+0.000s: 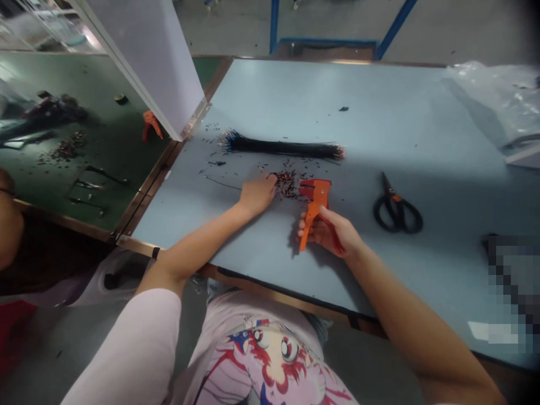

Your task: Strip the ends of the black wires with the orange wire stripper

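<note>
My right hand (333,229) is wrapped round the handles of an orange and red wire stripper (319,194), its jaws pointing left. Left of the jaws, my left hand (258,196) is closed in a pinch beside a pile of short wire scraps (287,184). A thin black wire (221,182) runs out of it to the left; the end between the fingertips is hard to make out. Beyond both hands lies a long bundle of black wires (282,147), with bluish and pale ends at the left and coppery ends at the right.
Black-handled scissors (396,211) lie to the right on the blue-grey table (379,124). A clear plastic bag (493,101) rests at the far right. On the left, a white panel (147,62) stands beside a green table (122,191) with another orange stripper (151,125). Part of another person shows there.
</note>
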The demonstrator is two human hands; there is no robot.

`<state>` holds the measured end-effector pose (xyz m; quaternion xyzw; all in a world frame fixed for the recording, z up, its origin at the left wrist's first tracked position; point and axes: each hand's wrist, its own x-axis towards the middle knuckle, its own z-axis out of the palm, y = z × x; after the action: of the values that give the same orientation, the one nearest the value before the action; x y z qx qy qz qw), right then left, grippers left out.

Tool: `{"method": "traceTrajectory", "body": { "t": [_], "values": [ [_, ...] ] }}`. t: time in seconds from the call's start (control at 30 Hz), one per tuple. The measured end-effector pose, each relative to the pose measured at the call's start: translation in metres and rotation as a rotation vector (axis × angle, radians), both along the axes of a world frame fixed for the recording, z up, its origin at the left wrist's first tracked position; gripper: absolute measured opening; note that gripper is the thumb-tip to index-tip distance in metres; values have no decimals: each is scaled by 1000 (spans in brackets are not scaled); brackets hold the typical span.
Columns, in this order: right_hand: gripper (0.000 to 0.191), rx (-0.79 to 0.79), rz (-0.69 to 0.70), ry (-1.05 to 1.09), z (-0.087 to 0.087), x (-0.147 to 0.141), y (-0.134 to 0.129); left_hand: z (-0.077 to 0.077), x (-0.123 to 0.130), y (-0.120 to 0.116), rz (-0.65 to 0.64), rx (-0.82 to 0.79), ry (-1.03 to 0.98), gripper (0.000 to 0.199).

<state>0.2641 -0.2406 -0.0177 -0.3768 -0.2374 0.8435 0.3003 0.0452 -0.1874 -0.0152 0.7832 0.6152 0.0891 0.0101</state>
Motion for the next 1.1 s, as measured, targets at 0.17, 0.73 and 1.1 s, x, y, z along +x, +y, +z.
{"method": "traceTrajectory", "body": {
  "t": [0.17,0.73,1.1],
  "values": [
    [32,-23,8,-1,2,-2,0,21,-62,-9,224,49,142,28],
    [37,-60,-38,-56,2,-2,0,-6,-163,39,276,-39,-17,32],
    [31,-55,16,11,-1,-2,2,-18,-155,61,470,84,-55,46]
  ]
}}
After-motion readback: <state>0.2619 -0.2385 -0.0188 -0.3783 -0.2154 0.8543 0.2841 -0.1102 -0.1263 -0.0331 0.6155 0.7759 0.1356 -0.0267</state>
